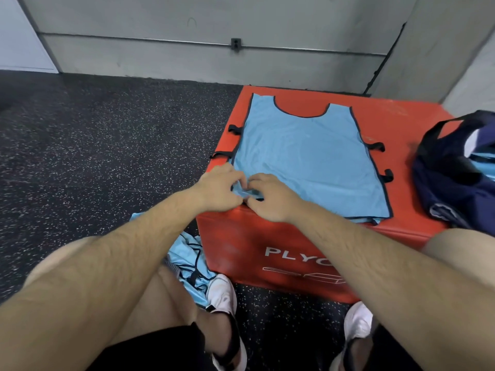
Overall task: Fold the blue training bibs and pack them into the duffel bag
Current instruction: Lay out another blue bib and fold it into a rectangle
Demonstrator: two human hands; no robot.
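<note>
Beside my left shoe (222, 293): heaped bibs (187, 255), unfolded. With left hand (219, 188) and right hand (270, 196) I pinch the near-left corner of bib (308, 156) flat on box (267, 236); fold unstarted. Bag (450, 183) at right edge looks part-packed.

The bib (308, 162) was thin, smooth cloth with a faint sheen, edged in dark binding. The box (235, 236) wore a red skin, probably vinyl, smooth and slightly glossy. The floor (107, 143) was matt, grainy, speckled rubber. The bag (455, 188) was soft navy cloth. The wall (187, 22) was smooth, matt grey.
</note>
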